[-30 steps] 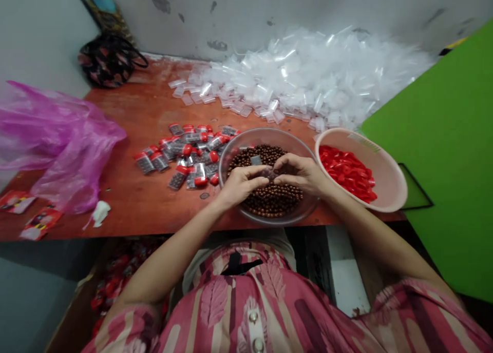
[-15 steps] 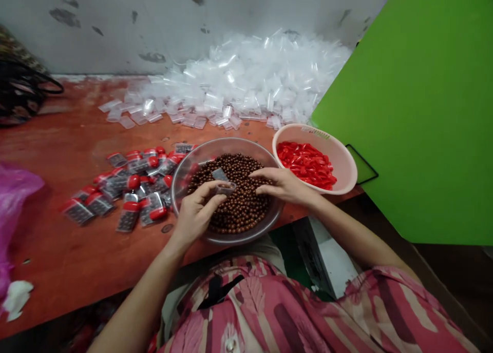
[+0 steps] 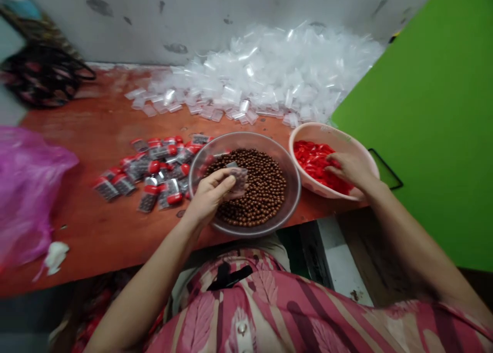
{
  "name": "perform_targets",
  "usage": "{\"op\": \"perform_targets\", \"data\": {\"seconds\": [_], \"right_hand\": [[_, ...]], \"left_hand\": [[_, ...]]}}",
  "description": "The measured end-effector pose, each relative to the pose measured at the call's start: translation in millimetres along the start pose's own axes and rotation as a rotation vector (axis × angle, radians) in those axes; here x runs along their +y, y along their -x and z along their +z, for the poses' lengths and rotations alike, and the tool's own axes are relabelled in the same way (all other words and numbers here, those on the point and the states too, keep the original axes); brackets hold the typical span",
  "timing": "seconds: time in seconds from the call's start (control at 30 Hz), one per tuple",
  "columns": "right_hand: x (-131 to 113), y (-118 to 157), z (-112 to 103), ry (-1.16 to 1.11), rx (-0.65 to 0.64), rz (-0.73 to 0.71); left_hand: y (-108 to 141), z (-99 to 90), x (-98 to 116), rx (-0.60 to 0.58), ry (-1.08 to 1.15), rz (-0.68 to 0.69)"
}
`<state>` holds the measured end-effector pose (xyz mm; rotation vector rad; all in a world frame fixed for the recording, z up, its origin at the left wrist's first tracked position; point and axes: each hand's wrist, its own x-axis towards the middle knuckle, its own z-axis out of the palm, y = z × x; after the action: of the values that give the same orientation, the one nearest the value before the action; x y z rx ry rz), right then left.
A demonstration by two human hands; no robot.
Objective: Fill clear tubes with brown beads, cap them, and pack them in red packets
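Note:
My left hand [image 3: 210,196] is shut on a small clear plastic bag [image 3: 239,182] above the beads, and the bag's contents are hard to make out. Below it, a clear glass bowl [image 3: 246,137] holds a mass of small brown beads [image 3: 260,189]. My right hand [image 3: 348,171] rests in a pink plastic basin [image 3: 308,131], its fingers down among glossy red caps [image 3: 310,158]. Whether those fingers grip a cap is hidden.
Several filled bags with red caps [image 3: 154,171] lie left of the bowl on the orange-red table [image 3: 92,132]. A heap of clear bags [image 3: 262,73] lies behind. A pink plastic sheet [image 3: 26,189] lies left, and a green board [image 3: 423,127] stands right.
My right hand has moved from the bead bowl into the pink basin. My left hand still holds the small bag, now closer to the bowl's left side.

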<state>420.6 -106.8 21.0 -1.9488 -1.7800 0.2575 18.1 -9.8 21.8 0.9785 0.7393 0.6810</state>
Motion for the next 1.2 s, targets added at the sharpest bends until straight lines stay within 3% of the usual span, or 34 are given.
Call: {"op": "perform_targets", "data": {"seconds": [0.13, 0.23, 0.37, 0.5, 0.63, 0.77, 0.83, 0.93, 1.0, 1.2], "right_hand": [[-30, -5, -6, 0.147, 0.169, 0.088], [-85, -14, 1, -0.081, 0.228, 0.09], [-165, -31, 37, -0.219, 0.149, 0.008], [-206, -43, 75, -0.25, -0.069, -0.174], [-215, -39, 79, -0.345, -0.295, -0.263], [-209, -36, 71, -0.58, -0.371, -0.138], [-205, -37, 70, -0.675, -0.366, -0.042], [-203, -40, 69, -0.717, -0.228, 0.007], [-204, -41, 67, -0.673, -0.152, -0.06], [-211, -42, 68, -0.236, -0.176, -0.469]], "left_hand": [[-2, -1.6, 1, -0.046, 0.112, -0.04], [-3, -3.8, -1, -0.081, 0.151, -0.024], [-4, -4.5, -8, -0.132, 0.096, 0.053], [-2, -5.0, -14, -0.143, 0.021, 0.153], [-1, -6.7, -17, -0.066, 0.052, 0.231], [-1, -7.0, -16, -0.105, 0.007, 0.244], [-2, -6.7, -15, -0.107, -0.056, 0.272], [-1, -6.7, -14, -0.044, -0.223, 0.359], [1, -7.2, -14, -0.006, -0.346, 0.426], [6, -8.3, -16, 0.092, -0.556, 0.526]]}}
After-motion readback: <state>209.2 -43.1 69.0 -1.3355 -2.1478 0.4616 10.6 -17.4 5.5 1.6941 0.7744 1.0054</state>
